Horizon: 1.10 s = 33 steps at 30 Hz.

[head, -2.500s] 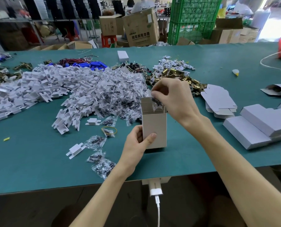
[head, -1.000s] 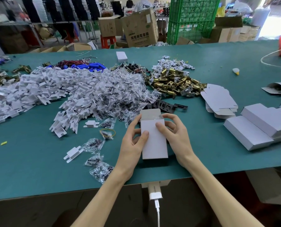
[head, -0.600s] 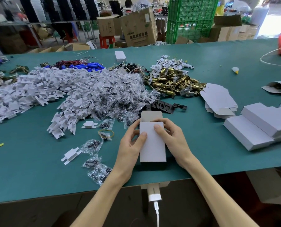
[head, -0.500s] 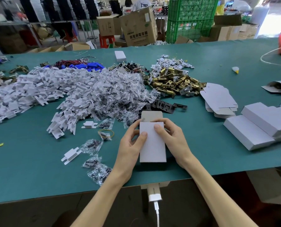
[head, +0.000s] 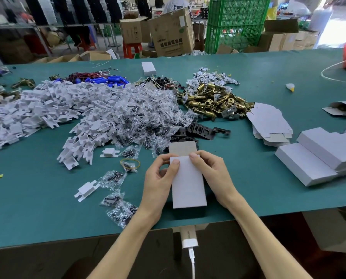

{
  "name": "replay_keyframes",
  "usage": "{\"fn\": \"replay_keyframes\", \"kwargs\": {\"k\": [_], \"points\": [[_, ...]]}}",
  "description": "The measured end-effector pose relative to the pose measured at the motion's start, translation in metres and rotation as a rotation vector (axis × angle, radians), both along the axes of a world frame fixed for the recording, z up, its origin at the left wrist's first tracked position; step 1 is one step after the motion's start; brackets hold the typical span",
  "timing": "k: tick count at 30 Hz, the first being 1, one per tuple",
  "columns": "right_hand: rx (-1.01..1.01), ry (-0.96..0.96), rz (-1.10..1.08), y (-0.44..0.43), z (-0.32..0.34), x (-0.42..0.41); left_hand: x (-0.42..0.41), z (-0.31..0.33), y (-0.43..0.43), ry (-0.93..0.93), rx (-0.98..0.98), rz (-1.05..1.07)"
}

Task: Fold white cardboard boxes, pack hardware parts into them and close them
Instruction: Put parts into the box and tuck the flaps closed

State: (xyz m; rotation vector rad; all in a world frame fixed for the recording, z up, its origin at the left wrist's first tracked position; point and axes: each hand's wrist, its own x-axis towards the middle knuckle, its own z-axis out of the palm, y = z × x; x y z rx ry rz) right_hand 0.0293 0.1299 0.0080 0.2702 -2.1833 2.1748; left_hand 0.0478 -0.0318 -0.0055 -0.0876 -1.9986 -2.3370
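Head view: box at near table edge, brown top flap still up; contents hidden. Left hand and right hand grip its sides, thumbs on the white face, other fingers curled behind, probably supporting. Bagged screws beyond.

both hands grip white box (flap open)

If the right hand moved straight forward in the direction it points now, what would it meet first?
Probably the open flap of the white box that it holds, then the black plates beyond; depth is unclear.
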Motion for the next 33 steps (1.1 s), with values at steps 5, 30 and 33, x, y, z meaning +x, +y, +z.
{"fn": "replay_keyframes", "kwargs": {"k": [5,30,33], "points": [[0.007,-0.026,-0.028,0.000,0.000,-0.001,-0.003,0.002,0.002,-0.050,-0.025,0.031],[-0.112,0.020,0.008,-0.001,-0.001,-0.002,-0.026,0.003,0.003,0.072,-0.014,0.044],[-0.056,0.020,-0.003,-0.001,-0.002,-0.003,-0.027,0.003,0.004,0.077,0.017,0.041]]}}
